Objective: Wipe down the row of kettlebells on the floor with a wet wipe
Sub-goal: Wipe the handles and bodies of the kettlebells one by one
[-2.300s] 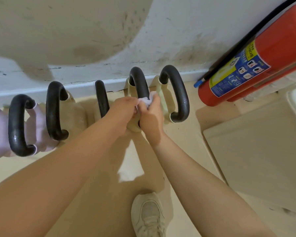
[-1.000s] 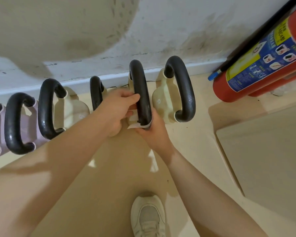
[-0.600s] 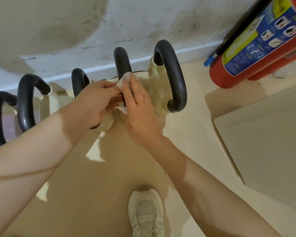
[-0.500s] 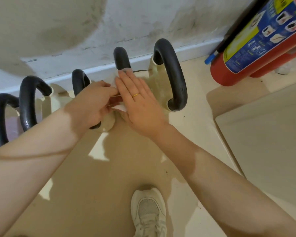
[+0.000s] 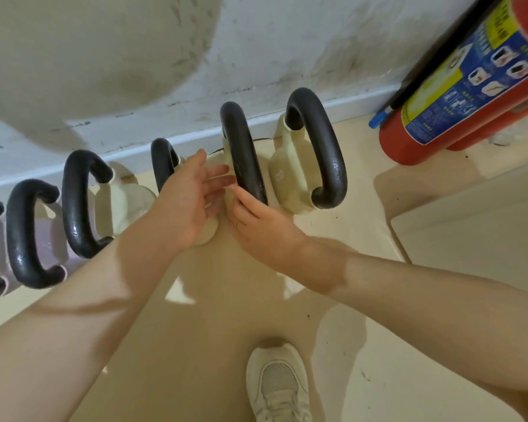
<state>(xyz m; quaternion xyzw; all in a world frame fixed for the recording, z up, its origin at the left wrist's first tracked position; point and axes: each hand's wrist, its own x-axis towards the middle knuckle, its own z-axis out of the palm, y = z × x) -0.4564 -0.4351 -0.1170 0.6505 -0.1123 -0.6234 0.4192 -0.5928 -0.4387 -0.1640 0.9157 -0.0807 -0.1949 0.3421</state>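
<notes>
Several kettlebells with black handles stand in a row along the wall; the right ones have cream bodies, the left ones lilac. Both my hands are at the second kettlebell from the right, whose handle (image 5: 244,153) stands upright. My left hand (image 5: 189,202) has its fingers straight and spread, touching the cream body left of that handle. My right hand (image 5: 256,220) lies with straight fingers against the body at the handle's near base. No wet wipe shows plainly; it may be hidden under my fingers. The rightmost kettlebell (image 5: 290,178) stands untouched beside them.
A red fire extinguisher (image 5: 457,95) leans at the wall on the right. A raised cream slab (image 5: 476,226) fills the right side of the floor. My white shoe (image 5: 279,388) is on the floor below my hands. A lilac kettlebell (image 5: 25,233) stands at the far left.
My right hand has slid from the top of the kettlebell body down to the handle's near base. My left hand has opened out its fingers. The white wipe has dropped out of sight.
</notes>
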